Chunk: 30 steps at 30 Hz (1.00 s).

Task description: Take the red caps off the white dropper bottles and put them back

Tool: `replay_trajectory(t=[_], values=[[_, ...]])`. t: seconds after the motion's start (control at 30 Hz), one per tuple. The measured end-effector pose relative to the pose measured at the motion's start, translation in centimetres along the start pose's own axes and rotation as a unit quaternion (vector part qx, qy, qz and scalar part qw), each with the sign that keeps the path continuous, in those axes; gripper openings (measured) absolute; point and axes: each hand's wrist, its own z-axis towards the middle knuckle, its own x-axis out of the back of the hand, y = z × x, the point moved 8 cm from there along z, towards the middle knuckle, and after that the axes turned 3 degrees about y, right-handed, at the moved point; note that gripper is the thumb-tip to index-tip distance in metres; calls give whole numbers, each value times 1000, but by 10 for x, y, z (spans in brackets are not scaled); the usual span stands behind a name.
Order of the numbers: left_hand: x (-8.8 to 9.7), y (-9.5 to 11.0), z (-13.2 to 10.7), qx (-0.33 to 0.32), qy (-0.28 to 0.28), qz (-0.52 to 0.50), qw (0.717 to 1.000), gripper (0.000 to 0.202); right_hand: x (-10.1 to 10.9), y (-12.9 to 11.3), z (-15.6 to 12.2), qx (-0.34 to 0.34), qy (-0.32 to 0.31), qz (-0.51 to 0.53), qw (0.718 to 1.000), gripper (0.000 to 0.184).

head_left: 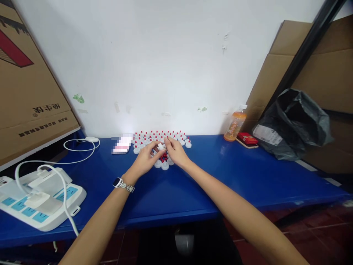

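Both hands meet over a cluster of small white caps with red tips (161,137) at the back of the blue table (193,191). My left hand (146,156), with a watch at the wrist, pinches a small white cap (161,146) with its fingertips. My right hand (175,151) has its fingers closed on the same cap from the other side. Several loose white caps and red pieces (164,162) lie just under the hands.
A white power strip (41,198) with plugs and cables sits at the left front. An orange bottle (234,127), a red box (247,139) and a black plastic bag (292,125) stand at the right back. Cardboard boxes (30,81) lean on both sides.
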Motion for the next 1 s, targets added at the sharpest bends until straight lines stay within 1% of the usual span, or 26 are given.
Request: replay_trajectory(t=[0.07,0.1,0.17,0.23,0.27,0.33,0.4,0.5,0.6,0.67,0.73,0.87,0.93,1.0], values=[[3,2,0,-23,12,24,999,35,-3,3,0,-14,0,47,999,40],[7,5,-1,-41,22,44,998,36,-6,6,1,-37,-2,82,996,42],[14,11,-2,-83,41,96,991,38,-14,15,0,-111,-13,164,980,43],[18,17,-3,-117,47,144,981,38,-22,22,-3,-181,-22,230,956,43],[19,19,-3,-127,47,159,978,38,-24,23,-3,-201,-22,248,947,43],[21,18,-2,-126,49,158,978,36,-24,23,-3,-214,-16,262,941,43],[21,15,0,-102,57,111,987,35,-23,21,-2,-213,-10,268,939,43],[17,7,4,-47,61,-2,997,31,-23,16,0,-187,-15,287,939,46],[12,5,5,-7,42,-104,994,29,-20,10,2,-132,-18,275,952,50],[12,6,5,8,35,-150,988,28,-17,7,2,-99,-9,250,963,51],[13,7,5,14,37,-166,985,27,-15,4,2,-76,1,219,973,52],[11,5,5,31,49,-145,988,29,-17,-2,-2,-49,-1,165,985,54],[8,-1,7,58,58,-170,982,36,-20,-6,-4,-38,-12,154,987,54],[8,-11,8,99,69,-218,969,42,-18,-5,-4,-36,-15,151,988,54]])
